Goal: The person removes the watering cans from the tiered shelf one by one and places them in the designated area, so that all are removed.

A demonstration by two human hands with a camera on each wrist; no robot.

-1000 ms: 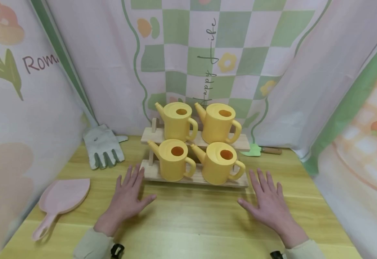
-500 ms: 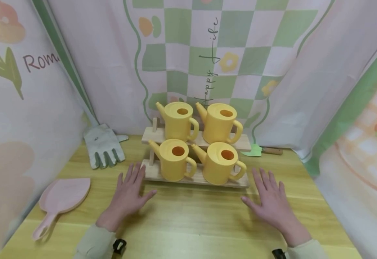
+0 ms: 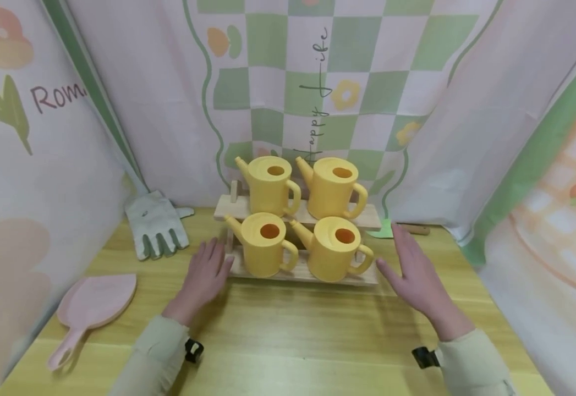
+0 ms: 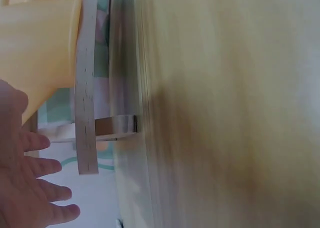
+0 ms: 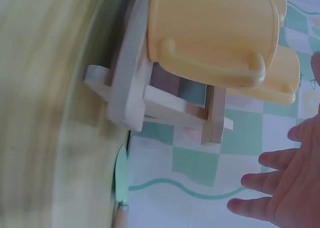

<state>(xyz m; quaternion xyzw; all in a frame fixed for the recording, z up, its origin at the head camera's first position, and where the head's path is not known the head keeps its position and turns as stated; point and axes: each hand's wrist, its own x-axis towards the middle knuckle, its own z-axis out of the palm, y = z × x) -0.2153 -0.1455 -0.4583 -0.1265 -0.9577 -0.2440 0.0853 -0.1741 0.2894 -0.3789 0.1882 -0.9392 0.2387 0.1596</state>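
Several yellow watering cans stand on a two-tier wooden rack (image 3: pixel 292 275). Two are on the upper board, a left one (image 3: pixel 269 190) and a right one (image 3: pixel 332 190); two are on the lower board, a left one (image 3: pixel 263 250) and a right one (image 3: pixel 331 256). All spouts point left. My left hand (image 3: pixel 203 280) is at the lower board's left end, covering its corner; contact cannot be told. Beyond the right end, my right hand (image 3: pixel 416 278) is raised with fingers extended, apart from the nearest can's handle (image 5: pixel 215 70). Neither hand holds anything.
A work glove (image 3: pixel 156 223) lies at the table's back left, with a pink dustpan-shaped scoop (image 3: pixel 97 300) in front of it. Behind my right hand is a small green-bladed tool (image 3: pixel 384 230) with a wooden handle. Printed curtains enclose the table (image 3: pixel 288 341).
Both hands have moved forward and lifted, the left one shifting right against the rack's end. My right hand has turned more edge-on and partly covers the green tool. The cans stay in place.
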